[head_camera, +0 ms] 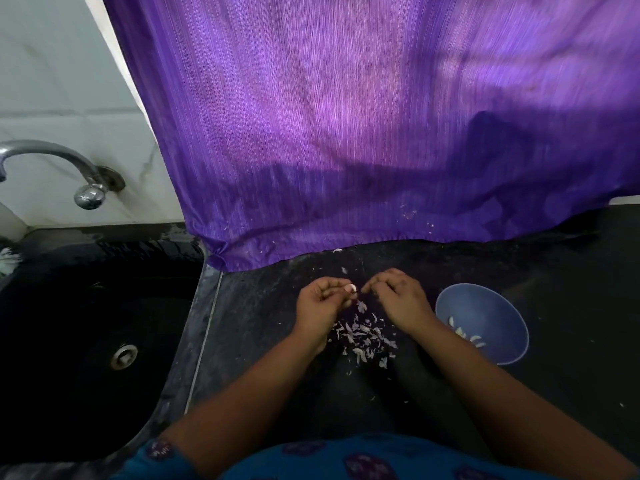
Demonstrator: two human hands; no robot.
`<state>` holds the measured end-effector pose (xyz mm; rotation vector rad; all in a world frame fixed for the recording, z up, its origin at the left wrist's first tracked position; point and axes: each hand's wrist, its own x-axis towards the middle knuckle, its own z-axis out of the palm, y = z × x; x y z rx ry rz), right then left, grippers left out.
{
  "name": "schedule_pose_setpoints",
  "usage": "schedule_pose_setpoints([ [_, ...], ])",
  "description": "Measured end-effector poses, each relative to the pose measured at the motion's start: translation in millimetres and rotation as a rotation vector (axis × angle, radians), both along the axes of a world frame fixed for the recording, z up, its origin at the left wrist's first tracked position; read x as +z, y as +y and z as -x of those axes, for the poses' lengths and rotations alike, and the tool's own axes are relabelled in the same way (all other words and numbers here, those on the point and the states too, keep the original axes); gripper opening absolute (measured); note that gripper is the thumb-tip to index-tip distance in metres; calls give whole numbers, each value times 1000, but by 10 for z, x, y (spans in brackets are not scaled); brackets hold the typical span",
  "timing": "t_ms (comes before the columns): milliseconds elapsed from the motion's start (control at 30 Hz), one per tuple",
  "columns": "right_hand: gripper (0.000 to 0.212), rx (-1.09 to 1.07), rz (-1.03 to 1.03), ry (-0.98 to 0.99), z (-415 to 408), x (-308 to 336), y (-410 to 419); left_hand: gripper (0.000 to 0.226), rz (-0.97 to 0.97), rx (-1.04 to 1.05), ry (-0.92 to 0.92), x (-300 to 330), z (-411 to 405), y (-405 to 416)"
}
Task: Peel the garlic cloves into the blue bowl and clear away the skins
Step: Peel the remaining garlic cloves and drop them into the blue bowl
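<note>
Garlic clove (pixel 350 288) sits pinched in the curled fingertips of the left hand (pixel 320 304), held above the dark countertop (pixel 263 323). The right hand (pixel 398 299) hovers just beside it, fingers curled; whether its fingertips hold a bit of skin is too small to tell. A pile of papery skins (pixel 363 337) lies on the counter below and between the wrists. The blue bowl (pixel 485 299), right of the right hand, contains a few peeled cloves (pixel 465 336).
</note>
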<state>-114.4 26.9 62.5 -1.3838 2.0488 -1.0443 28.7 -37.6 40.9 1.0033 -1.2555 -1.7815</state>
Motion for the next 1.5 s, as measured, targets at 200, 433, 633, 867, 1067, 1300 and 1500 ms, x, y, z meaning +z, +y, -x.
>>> schedule_pose_setpoints([
  [200, 3, 54, 97, 25, -49, -71, 22, 10, 18, 15, -9, -12, -1, 22],
  [433, 8, 169, 107, 320, 1, -39, 25, 10, 237, -68, -143, -40, -47, 23],
  [633, 6, 254, 101, 427, 23, -35, 4, 11, 338, -137, -216, -42, -67, 13],
  [867, 2, 242, 141, 366, 34, -80, 23, 11, 294, -124, -191, -62, -77, 3],
  [1067, 10, 66, 35, 12, 11, -104, 6, 16, 40, -61, -15, -13, -37, 7],
  [1300, 10, 32, 69, -89, -22, -159, 1, 11, 17, -41, -12, -26, -21, 35],
  [1500, 5, 61, 109, 45, -31, -175, 18, 6, 79, -26, -102, -2, 6, 84],
])
